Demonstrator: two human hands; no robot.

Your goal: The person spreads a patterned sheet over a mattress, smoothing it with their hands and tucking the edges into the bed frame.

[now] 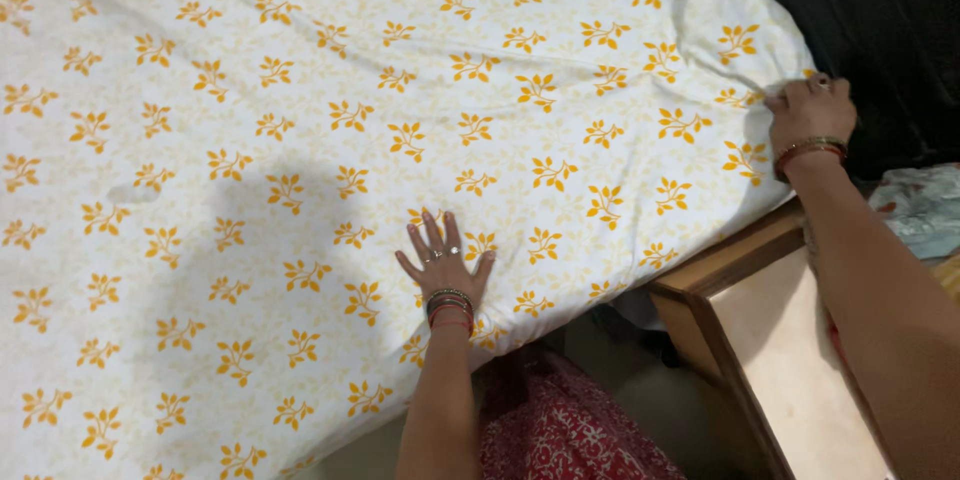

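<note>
Red cloth (560, 430) with small white marks is showing at the bottom, just below the near edge of the bed sheet (300, 140); it is what the person is wearing. Beside the cloth, and off the sheet's near right corner, a brown wooden table (790, 350) is standing with its flat top bare.

The bed sheet is lying spread wide, white with yellow leaf shapes all over it. It is filling most of the view, and its right edge is hanging beside a dark wall (870, 20).

The person's left hand (443, 262) is lying flat on the sheet, close to the near edge. Its fingers are stretched open and spread apart, pressing on the sheet and gripping nothing. Rings are showing on two fingers, and bangles (450, 307) are sitting on the wrist.

The right hand (810, 108) is reaching to the sheet's far right edge. Its fingers are curled shut, pinching the sheet's edge there. A red and gold bangle (810, 150) is sitting on that wrist. A pale crinkly bag (925, 205) is lying to the right of the sheet, past the right arm.
</note>
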